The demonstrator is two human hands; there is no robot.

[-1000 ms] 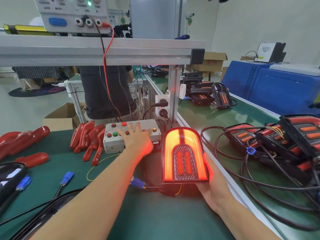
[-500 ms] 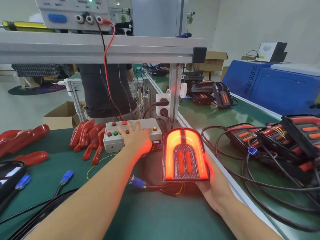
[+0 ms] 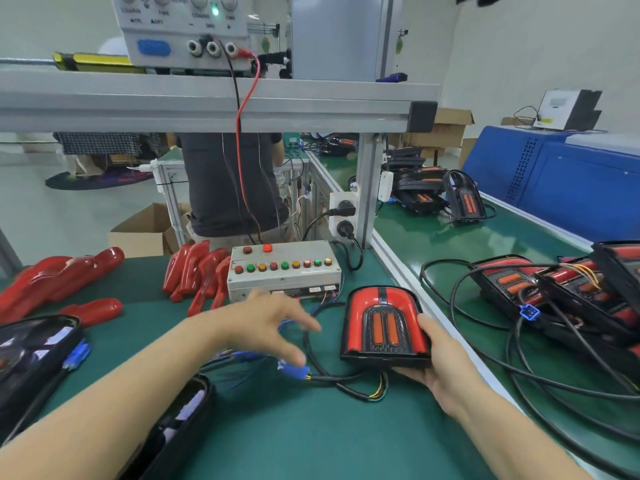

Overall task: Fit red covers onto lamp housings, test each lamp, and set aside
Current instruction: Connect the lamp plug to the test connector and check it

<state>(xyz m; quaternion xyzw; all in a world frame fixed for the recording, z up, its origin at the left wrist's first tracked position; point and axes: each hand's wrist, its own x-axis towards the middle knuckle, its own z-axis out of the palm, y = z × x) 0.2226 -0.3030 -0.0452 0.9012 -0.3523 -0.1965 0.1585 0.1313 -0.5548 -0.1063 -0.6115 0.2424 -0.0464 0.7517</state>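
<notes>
The right hand (image 3: 440,355) is gripping the lamp (image 3: 384,327) by its right edge and underside, tilting it face-up just above the green mat (image 3: 294,427), in front of the button box (image 3: 282,268). The lamp is showing an arched, glossy red cover around a dark grille with two unlit orange bars, all in a black housing. Its black cable (image 3: 332,377) is running to a blue connector (image 3: 294,370). The left hand (image 3: 266,323) is hovering over that connector, fingers loosely spread, holding nothing.
</notes>
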